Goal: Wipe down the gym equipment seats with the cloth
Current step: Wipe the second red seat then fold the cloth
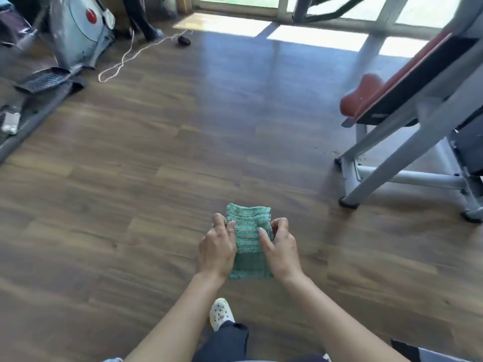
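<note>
A folded green and white striped cloth (pixel 247 231) is held out in front of me above the wooden floor. My left hand (pixel 218 248) grips its left edge and my right hand (pixel 281 248) pinches its right edge, thumbs on top. At the right stands a gym bench with a red padded seat (pixel 363 96) and a red-edged back pad (pixel 418 66) on a grey metal frame (pixel 386 163). Both hands are well away from the seat.
An elliptical machine (pixel 78 35) with a black pedal (pixel 43 79) stands at the far left, a white cord (pixel 122 61) trailing across the floor (pixel 183 142). My white shoe (pixel 220 313) shows below my arms. Sunlit windows lie ahead.
</note>
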The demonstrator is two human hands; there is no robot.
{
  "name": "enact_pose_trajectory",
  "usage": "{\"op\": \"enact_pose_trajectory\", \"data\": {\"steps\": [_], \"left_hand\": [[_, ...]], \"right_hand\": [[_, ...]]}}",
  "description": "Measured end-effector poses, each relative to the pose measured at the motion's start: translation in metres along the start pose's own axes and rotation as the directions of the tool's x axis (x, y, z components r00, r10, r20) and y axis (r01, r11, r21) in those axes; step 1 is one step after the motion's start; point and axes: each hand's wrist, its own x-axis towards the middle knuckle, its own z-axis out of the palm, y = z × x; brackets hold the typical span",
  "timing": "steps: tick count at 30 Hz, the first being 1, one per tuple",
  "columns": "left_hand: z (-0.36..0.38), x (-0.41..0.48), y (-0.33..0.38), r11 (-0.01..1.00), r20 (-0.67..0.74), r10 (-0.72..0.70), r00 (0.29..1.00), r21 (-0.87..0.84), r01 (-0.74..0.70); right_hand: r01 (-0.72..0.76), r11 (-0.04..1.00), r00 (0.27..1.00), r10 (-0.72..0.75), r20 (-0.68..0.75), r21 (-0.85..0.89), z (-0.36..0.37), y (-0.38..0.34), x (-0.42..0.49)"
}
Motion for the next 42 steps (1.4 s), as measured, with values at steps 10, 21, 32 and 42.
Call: {"op": "enact_pose_trajectory", "data": {"steps": [10, 21, 32, 42], "left_hand": [[-0.089, 0.131, -0.073, 0.998, -0.079, -0.048, 0.996, -0.034, 0.045], [-0.085, 0.356, -0.107, 0.999, -0.084, -0.043, 0.996, -0.025, 0.042], [-0.102, 0.615, -0.074, 0.998, -0.045, 0.038, 0.998, 0.056, -0.035], [-0.065, 0.884, -0.016, 0.975, 0.047, 0.217, 0.975, 0.027, -0.219]], "right_hand": [[0.068, 0.998, 0.997, -0.068, 0.044, 0.002, 0.104, -0.118, 0.096], [0.055, 0.998, 0.996, -0.054, 0.069, -0.004, 0.174, -0.187, 0.303], [0.073, 0.997, 0.997, -0.073, 0.031, 0.003, 0.181, -0.284, 0.537], [0.014, 0.996, 0.984, 0.002, -0.180, 0.085, 0.171, -0.337, 0.771]]}}
